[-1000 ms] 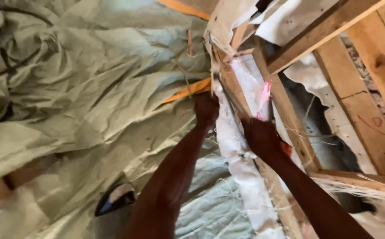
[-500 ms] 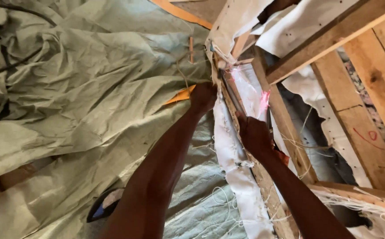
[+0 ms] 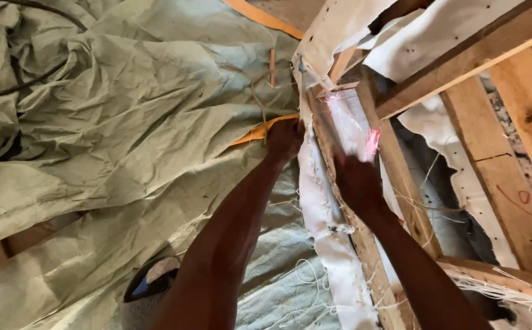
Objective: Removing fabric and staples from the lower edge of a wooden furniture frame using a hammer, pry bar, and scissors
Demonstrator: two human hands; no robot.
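— Against the wooden frame [image 3: 400,177], what do the hands grip?
— Left hand [image 3: 285,138] bunches the white cloth [image 3: 324,214] edge; right hand [image 3: 354,181] closes beside it, its hold blurred. Green sheet [image 3: 125,110] lies left.

Floor hidden under crumpled pale green woven sheet [image 3: 125,116]; wooden frame [image 3: 400,177] with torn white fabric [image 3: 327,220] rests on it, dark shoe [image 3: 150,278] too.
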